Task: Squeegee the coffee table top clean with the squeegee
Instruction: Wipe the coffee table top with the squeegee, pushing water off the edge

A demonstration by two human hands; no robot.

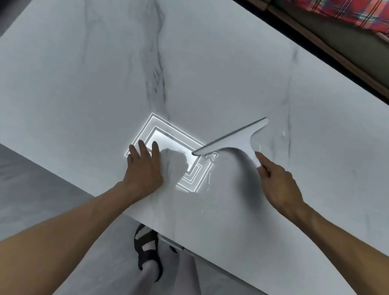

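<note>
A white marble coffee table top (pixel 95 57) with grey veins fills most of the view. A pale grey squeegee (pixel 236 139) rests blade-down on it near the middle, slanting from lower left to upper right. My right hand (pixel 277 185) grips its handle, index finger stretched along it. My left hand (pixel 144 167) lies flat on the table, fingers spread, close to the near edge and left of the blade. Small water streaks (pixel 209 176) glint on the surface around the blade.
A bright ceiling-light reflection (pixel 161 136) shines on the table by my left hand. A sofa (pixel 361 52) with a red plaid blanket (pixel 368 11) runs along the far right side. Grey floor (pixel 1 178) and my sandalled foot (pixel 148 251) lie below the near edge.
</note>
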